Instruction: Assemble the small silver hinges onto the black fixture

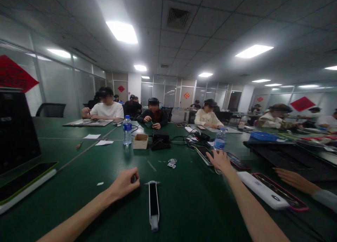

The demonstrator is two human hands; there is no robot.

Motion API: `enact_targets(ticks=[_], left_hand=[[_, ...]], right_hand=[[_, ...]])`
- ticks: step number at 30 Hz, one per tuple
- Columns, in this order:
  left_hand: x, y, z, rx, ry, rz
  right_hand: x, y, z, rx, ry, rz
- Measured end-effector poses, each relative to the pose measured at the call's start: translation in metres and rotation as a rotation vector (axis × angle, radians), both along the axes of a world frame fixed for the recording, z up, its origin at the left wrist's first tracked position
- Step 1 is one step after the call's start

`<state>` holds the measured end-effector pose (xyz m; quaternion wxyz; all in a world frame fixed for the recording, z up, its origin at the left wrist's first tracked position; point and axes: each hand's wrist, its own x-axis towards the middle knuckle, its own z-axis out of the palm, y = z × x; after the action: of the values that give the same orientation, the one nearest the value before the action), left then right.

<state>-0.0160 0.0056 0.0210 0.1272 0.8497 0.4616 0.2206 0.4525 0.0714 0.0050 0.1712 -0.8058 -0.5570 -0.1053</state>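
Note:
My left hand (128, 180) rests on the green table (184, 200), its fingers curled in a loose fist with nothing visible in them. Just right of it lies a narrow white-edged device with a dark face (153, 203), a thin crosspiece at its far end. My right hand (221, 161) reaches forward with fingers stretched out. Its fingertips are at the edge of a phone with a dark screen (204, 154); whether they press on it I cannot tell. Close behind those fingers stands a water bottle (220, 141). Some crumpled silvery scraps (172, 163) lie between my hands.
A co-worker's hand (295, 180) lies at the right, by a white power bank (263, 191) and a large black panel (292, 159). Ahead are a small box (140, 141), another bottle (127, 131) and tangled cables (193, 140). A dark screen (18, 129) stands left. Several people sit opposite.

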Motion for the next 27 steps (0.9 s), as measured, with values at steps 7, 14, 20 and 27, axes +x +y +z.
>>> enact_targets(ticks=[7, 14, 20, 27], left_hand=[[0.000, 0.002, 0.003, -0.058, 0.009, -0.030], [-0.002, 0.002, 0.001, -0.070, 0.014, -0.089], [0.002, -0.001, -0.001, -0.049, 0.012, -0.117], [0.004, -0.001, -0.002, -0.080, 0.023, -0.138]], right_hand=[[0.023, 0.015, -0.019, 0.047, 0.248, 0.104], [0.042, 0.029, -0.029, 0.225, 0.506, 0.089], [0.054, 0.038, -0.045, 0.325, 0.760, 0.100], [0.060, 0.042, -0.050, 0.355, 0.916, 0.111]])
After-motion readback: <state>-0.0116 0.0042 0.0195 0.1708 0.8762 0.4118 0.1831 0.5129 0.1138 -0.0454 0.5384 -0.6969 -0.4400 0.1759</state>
